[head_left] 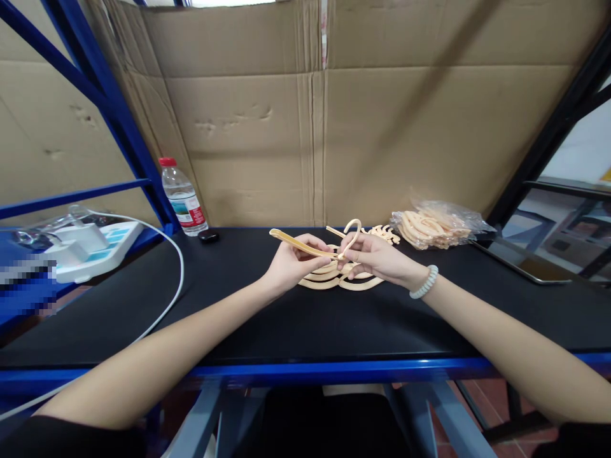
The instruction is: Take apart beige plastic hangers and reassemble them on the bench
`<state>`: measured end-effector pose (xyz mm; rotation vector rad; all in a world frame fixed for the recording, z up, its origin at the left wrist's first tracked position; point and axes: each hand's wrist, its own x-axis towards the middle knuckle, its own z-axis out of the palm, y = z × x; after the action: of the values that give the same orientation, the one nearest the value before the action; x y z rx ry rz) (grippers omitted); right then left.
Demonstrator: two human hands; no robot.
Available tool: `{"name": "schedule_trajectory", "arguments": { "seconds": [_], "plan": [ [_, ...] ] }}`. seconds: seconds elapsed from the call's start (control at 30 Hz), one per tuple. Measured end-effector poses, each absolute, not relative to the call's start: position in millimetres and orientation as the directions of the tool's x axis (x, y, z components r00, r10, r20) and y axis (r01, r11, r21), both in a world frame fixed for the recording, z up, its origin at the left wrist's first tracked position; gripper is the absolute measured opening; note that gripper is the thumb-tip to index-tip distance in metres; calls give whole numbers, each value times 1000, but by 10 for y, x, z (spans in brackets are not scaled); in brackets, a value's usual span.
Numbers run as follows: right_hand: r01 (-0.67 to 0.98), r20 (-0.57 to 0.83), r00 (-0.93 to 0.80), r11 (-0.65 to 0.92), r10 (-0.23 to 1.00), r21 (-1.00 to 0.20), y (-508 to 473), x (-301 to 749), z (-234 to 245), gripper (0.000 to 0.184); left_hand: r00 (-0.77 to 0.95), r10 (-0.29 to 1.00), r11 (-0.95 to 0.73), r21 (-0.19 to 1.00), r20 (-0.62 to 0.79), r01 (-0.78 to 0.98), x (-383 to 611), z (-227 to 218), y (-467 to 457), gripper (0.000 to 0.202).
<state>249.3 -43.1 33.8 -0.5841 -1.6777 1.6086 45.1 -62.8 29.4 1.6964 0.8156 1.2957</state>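
Observation:
Over the middle of the black tabletop (296, 324) my left hand (289, 264) is closed around a long, curved beige plastic piece (293, 243) that sticks out to the left. My right hand (375, 257) pinches a beige hook-shaped piece (352, 230) whose end meets the left piece. Both hands hover just above a small stack of similar beige curved pieces (341, 280) lying on the table. A white coiled band sits on my right wrist.
A clear bag of beige pieces (436, 226) and several loose ones (384, 234) lie at the back right. A water bottle (181, 197), a small black object (209, 236), a white charger on a power strip (83, 245) with a white cable (174, 280), cardboard walls and blue rack posts surround the table.

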Motion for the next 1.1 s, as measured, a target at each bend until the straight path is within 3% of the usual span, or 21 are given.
{"name": "schedule_trajectory", "arguments": {
  "seconds": [0.43, 1.1],
  "plan": [
    [-186, 172, -646, 65, 743, -980, -456, 2478, 326, 22, 262, 848, -481, 876, 460, 20, 484, 310, -694, 27],
    [-147, 153, -636, 75, 756, -986, -508, 2447, 338, 26, 298, 890, -344, 937, 344, -53, 485, 326, -728, 31]
  ]
}}
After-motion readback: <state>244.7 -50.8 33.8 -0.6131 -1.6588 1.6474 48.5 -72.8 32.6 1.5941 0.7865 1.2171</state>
